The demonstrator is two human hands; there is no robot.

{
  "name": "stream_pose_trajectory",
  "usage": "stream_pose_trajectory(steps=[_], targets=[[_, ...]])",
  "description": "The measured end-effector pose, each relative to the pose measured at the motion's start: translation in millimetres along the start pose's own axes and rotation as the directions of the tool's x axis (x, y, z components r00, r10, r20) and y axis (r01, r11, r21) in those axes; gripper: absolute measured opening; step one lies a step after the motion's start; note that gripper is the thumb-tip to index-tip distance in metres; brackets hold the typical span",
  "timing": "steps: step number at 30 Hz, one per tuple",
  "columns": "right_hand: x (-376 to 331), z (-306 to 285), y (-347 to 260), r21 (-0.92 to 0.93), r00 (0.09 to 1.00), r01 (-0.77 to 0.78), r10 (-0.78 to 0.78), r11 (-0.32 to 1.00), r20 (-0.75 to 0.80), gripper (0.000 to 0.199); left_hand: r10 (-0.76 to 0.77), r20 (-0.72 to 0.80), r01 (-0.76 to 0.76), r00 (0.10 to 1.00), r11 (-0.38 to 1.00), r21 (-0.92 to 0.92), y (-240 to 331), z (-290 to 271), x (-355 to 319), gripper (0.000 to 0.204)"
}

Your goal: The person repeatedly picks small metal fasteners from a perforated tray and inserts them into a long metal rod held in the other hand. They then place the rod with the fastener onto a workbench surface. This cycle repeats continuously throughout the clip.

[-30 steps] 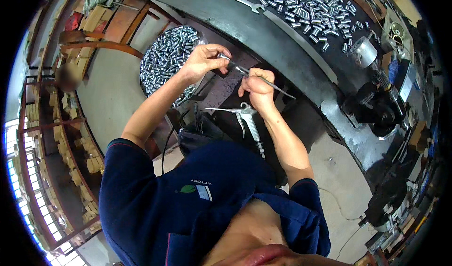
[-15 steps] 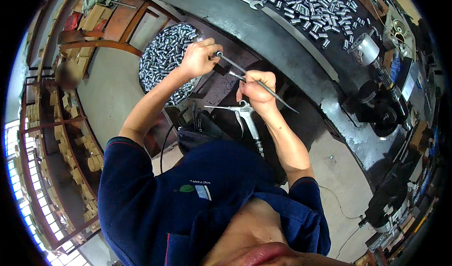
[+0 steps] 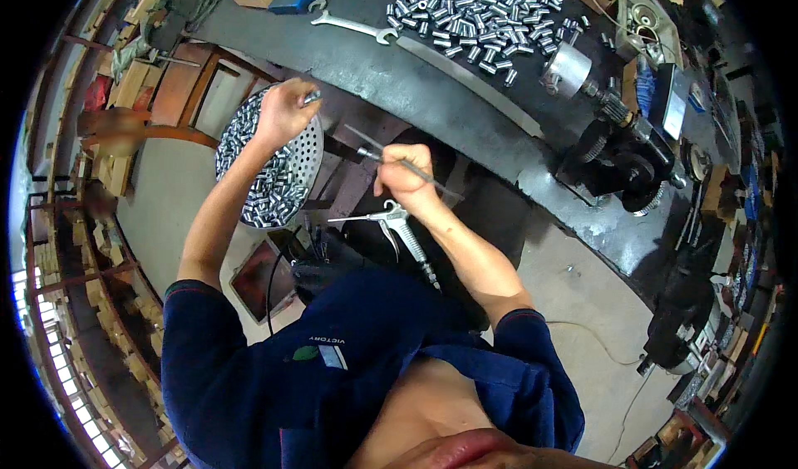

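Note:
My left hand (image 3: pixel 284 116) is closed, somewhat blurred, over the edge of a perforated metal bowl (image 3: pixel 308 155) heaped with short metal sleeves (image 3: pixel 270 193). A shiny metal sleeve (image 3: pixel 311 98) pokes out from its fingertips. My right hand (image 3: pixel 406 168) is wrapped round a slim grey pointed rod (image 3: pixel 362 135), like a file or scraper, which slants down to the right. Beside the rod, another small metal cylinder (image 3: pixel 366 153) sticks out from the right fingers. Just below that hand, a silver air blow gun (image 3: pixel 403 235) lies by my lap.
A dark workbench (image 3: pixel 349 66) runs across the top, carrying a pile of metal sleeves (image 3: pixel 482 16) and a wrench (image 3: pixel 353 25). A geared machine with a round chuck (image 3: pixel 568 70) stands on its right part. Shelves with wooden blocks (image 3: pixel 116 245) line the left.
My left hand has moved away from the rod, leftward to the bowl, with a sleeve in its fingers. The right hand keeps the rod. The whole view has shifted.

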State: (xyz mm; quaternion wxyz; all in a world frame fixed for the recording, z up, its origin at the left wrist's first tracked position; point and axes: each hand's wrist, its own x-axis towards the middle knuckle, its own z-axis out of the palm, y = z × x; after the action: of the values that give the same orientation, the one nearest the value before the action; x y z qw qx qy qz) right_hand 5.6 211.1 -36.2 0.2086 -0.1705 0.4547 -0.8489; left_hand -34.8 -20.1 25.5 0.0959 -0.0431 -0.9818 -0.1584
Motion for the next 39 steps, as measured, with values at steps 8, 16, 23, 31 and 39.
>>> stream_pose_trajectory(steps=[8, 16, 23, 31, 39], targets=[[5, -4, 24, -0.182, 0.999, -0.034, 0.038, 0.983, 0.017, 0.025, 0.304, -0.085, -0.315, 0.949, 0.927, -0.203, 111, 39, 125, 0.030], [8, -14, 9, -0.130, 0.994, 0.065, -0.076, 0.989, -0.083, 0.027, 0.279, 0.098, -0.206, 0.955, 0.867, -0.455, 78, 12, 74, 0.028], [8, 2, 6, 0.010, 0.996, 0.064, -0.064, 0.998, -0.058, 0.016, 0.070, 0.547, 0.532, 0.834, 0.159, -0.832, 57, 36, -38, 0.028], [12, -12, 17, 0.060, 0.999, -0.031, 0.033, 0.998, -0.036, 0.021, 0.152, 0.436, 0.398, 0.887, 0.227, -0.889, 57, 38, -38, 0.017], [9, -10, 23, 0.155, 0.996, -0.093, 0.094, 0.984, 0.003, 0.019, 0.125, 0.333, 0.287, 0.935, 0.287, -0.914, 20, 20, -54, 0.013]])
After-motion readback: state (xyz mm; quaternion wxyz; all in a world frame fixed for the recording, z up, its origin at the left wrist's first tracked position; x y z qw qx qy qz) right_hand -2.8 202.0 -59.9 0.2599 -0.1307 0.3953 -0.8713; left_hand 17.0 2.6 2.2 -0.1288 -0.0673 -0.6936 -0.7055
